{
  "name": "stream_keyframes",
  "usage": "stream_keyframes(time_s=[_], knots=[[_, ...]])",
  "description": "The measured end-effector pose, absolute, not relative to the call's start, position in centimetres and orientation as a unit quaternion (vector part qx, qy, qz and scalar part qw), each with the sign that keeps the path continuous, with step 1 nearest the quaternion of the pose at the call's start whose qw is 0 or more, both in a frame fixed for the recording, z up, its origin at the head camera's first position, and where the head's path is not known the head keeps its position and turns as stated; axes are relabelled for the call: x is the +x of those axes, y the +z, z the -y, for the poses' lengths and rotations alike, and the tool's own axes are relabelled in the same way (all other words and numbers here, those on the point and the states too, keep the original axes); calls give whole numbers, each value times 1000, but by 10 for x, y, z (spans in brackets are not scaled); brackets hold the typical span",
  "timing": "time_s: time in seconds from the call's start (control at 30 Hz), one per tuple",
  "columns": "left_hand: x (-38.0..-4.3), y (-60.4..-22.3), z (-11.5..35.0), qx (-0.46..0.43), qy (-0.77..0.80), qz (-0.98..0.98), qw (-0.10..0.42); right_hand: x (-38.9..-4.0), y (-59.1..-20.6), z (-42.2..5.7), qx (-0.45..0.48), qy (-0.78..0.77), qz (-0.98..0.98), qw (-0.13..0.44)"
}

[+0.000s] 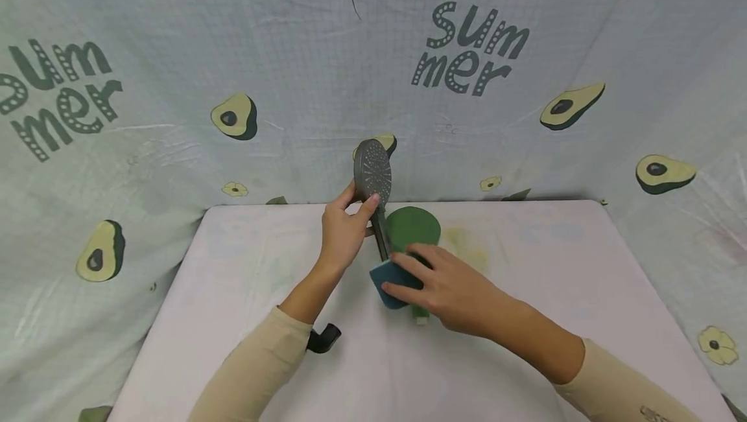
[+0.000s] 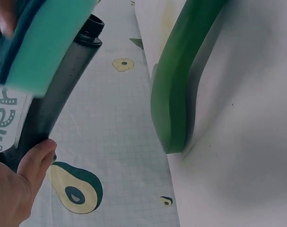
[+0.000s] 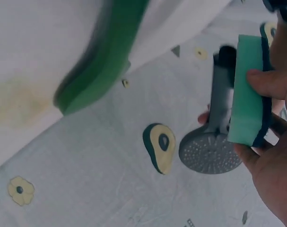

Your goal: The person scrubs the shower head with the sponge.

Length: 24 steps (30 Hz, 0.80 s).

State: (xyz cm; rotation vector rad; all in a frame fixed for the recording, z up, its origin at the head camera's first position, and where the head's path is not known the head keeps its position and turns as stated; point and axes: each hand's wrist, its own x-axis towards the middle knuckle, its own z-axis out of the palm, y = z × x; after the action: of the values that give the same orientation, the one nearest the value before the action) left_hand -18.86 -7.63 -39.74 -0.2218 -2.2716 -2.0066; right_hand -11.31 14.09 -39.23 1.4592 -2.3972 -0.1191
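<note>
My left hand (image 1: pixel 344 231) grips a grey shower head (image 1: pixel 372 169) near its neck, lifted off the table with the spray face up and the handle slanting down. In the left wrist view the dark handle (image 2: pixel 63 85) ends in a threaded tip. A sponge (image 1: pixel 393 282), teal with a dark blue layer, is pinched in my right hand (image 1: pixel 449 289) by the handle's lower end. Seen from the right wrist, the sponge (image 3: pixel 247 90) lies alongside the handle; whether they touch I cannot tell. Behind both hands lies a green shower head (image 1: pixel 411 224), its handle partly hidden.
A black elbow-shaped piece (image 1: pixel 324 339) lies on the table near my left forearm, partly covered by the sleeve. The table (image 1: pixel 525 344) has a pale cloth cover. At its far edge hangs a printed curtain (image 1: pixel 327 72) with avocados and lettering.
</note>
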Motion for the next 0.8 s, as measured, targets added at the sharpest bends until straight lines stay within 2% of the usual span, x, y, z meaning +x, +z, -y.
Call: stream_keyframes(time_s=[0.2,0.5,0.8], knots=[[-188,-396,78,-81,-672,734,55,-111,-393,-143,503,-10,850,157],[-177,-395,76,-66,-709,701,35,-136,-389,-139,378,168,897,155],[-174,-397,81,-117,-789,602,47,-112,-403,-140,340,315,883,69]])
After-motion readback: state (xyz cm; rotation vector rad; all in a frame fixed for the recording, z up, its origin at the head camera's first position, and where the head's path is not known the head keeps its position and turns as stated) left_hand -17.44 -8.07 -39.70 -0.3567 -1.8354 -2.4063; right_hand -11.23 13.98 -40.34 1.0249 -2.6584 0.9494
